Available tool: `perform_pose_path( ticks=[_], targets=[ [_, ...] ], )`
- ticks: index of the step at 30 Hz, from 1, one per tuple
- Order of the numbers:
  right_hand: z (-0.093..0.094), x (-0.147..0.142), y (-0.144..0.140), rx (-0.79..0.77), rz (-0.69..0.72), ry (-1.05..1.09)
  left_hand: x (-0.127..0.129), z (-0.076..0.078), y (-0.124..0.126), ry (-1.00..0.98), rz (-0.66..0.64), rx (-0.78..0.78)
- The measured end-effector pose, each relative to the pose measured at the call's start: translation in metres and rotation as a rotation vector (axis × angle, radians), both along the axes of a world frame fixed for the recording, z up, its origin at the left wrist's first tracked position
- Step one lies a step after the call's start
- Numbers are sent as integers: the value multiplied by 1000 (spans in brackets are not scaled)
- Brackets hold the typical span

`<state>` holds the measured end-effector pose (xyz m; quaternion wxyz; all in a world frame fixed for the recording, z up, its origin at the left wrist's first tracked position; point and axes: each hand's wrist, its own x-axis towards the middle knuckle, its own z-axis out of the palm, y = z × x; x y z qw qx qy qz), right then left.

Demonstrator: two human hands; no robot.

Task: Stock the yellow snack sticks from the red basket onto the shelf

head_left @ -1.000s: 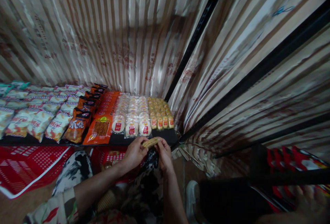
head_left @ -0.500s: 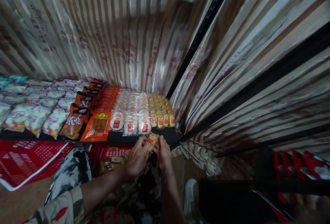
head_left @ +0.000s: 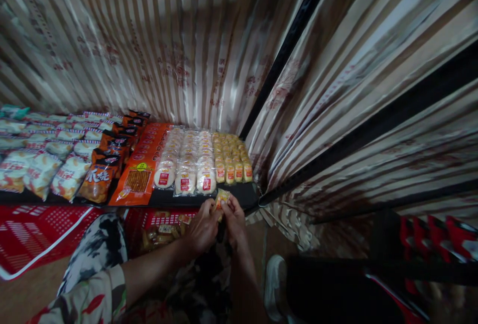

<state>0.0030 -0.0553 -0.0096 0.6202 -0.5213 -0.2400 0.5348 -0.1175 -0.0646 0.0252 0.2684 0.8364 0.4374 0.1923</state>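
A small yellow wrapped snack cake point(head_left: 222, 197) with an orange-red label is pinched between my two hands, just in front of the shelf edge. My left hand point(head_left: 204, 225) grips its left and lower side with bent fingers. My right hand point(head_left: 233, 216) holds its right side, thumb against the wrapper. Behind them, rows of similar yellow wrapped cakes point(head_left: 234, 170) stand at the right end of the black shelf point(head_left: 168, 198). Left of those are rows of round white wrapped cakes point(head_left: 185, 181). Below my left forearm, several more wrapped pieces point(head_left: 164, 234) lie in a red basket point(head_left: 130, 219).
Further left on the shelf lie orange snack packets point(head_left: 136, 179), dark-orange bags point(head_left: 97, 179) and white bags point(head_left: 70, 174). A second red basket point(head_left: 33, 234) stands at lower left. Striped curtain point(head_left: 179, 40) and black metal bars point(head_left: 287, 55) enclose the shelf. A shoe point(head_left: 275, 279) and red packages point(head_left: 433, 234) are at right.
The cake has turned more upright in my fingers, and my right hand has closed over more of it. The view has shifted slightly, moving the shelf goods a little left.
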Motion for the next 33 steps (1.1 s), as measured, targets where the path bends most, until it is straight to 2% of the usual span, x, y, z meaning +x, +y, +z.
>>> perform_pose_path(
  ticks=[6, 17, 27, 33],
  targets=[
    [-4, 10, 6, -4, -95, -47, 6, -12, 4, 22, -27, 20],
    [-13, 17, 33, 44, -249, -266, 17, -19, 20, 12, -36, -12],
    [-25, 18, 73, 111, -258, -332, 26, -20, 43, -58, 17, -50],
    [-28, 15, 82, 98, -239, -408, 30, -16, 49, -43, 20, -106]
  ],
)
